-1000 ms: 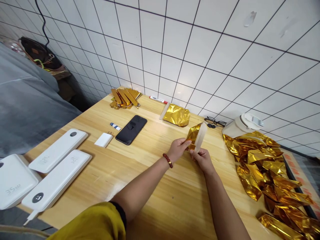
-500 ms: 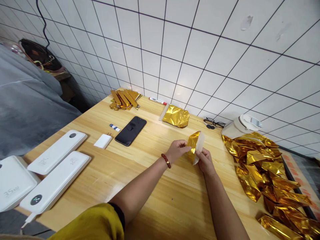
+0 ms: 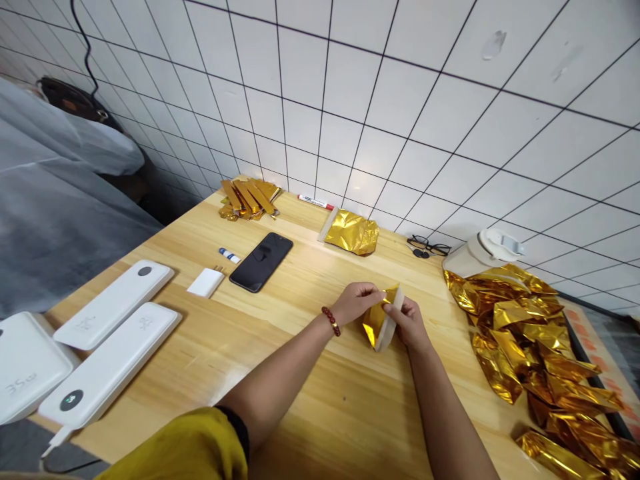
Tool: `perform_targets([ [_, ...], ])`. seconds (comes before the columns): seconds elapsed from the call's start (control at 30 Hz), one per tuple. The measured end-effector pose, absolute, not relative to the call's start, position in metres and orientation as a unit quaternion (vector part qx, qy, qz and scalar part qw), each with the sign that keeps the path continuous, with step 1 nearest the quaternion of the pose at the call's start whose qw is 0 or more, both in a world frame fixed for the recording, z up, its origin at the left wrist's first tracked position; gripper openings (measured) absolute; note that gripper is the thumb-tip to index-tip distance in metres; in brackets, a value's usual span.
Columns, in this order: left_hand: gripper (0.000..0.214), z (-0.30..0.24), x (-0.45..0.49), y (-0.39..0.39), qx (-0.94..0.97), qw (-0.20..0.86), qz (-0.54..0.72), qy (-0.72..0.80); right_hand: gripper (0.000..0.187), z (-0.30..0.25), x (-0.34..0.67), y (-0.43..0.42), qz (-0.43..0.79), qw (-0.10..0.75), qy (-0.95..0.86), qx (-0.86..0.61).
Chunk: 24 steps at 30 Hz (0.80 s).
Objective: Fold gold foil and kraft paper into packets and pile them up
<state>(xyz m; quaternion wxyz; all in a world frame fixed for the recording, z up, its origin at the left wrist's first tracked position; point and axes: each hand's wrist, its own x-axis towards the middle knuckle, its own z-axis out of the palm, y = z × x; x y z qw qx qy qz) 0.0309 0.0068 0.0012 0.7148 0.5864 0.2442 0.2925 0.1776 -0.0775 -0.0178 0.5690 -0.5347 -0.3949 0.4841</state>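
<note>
We see both hands meeting over the middle of the wooden surface (image 3: pixel 310 407), sharing one small gold bag (image 3: pixel 376 323). The left hand (image 3: pixel 356 301), with a red bead bracelet (image 3: pixel 330 321) on its wrist, pinches the bag's upper edge between thumb and fingers. The right hand (image 3: pixel 411 322) is closed on the bag's right side, along its pale edge. The bag tilts down toward us, its lower end close above the wood; we cannot tell whether it touches.

To the right lies a loose heap of gold bags (image 3: pixel 535 347), well apart from the hands, with a white jug (image 3: pixel 484 252) behind it and glasses (image 3: pixel 425 245) beside that. Further back sits one crumpled gold bag (image 3: pixel 353 231), and near the wall a red marker (image 3: pixel 316 201) and a stack of folded gold strips (image 3: pixel 249 196). Left of the hands we find a black phone (image 3: pixel 262 261), a white charger (image 3: pixel 206 282) and a small tube (image 3: pixel 230 254). At the left edge rest three white devices (image 3: pixel 107 353).
</note>
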Motion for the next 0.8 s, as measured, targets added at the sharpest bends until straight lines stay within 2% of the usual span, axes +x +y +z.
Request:
perform_targets([
  [0.1,0.038,0.0001,0.0298,0.0073,0.614,0.69,0.295,0.244,0.035,-0.0126,0.1765,-0.0761,0.472,0.597,-0.386,-0.522],
  [0.43,0.046,0.0016,0.0294,0.0042,0.732,0.601,0.251,0.198,0.028,-0.0094,0.1743,-0.0722,0.475,0.591,-0.357,-0.546],
  [0.67,0.05,0.0041,0.0289,0.0032,0.693,0.655,0.235,0.188,0.033,-0.0073,0.1745,-0.0732,0.462,0.616,-0.322,-0.552],
  [0.8,0.05,0.0059,0.0301,0.0002,0.69,0.65,0.255,0.192,0.031,-0.0066,0.1741,-0.0727,0.466,0.613,-0.323,-0.55],
])
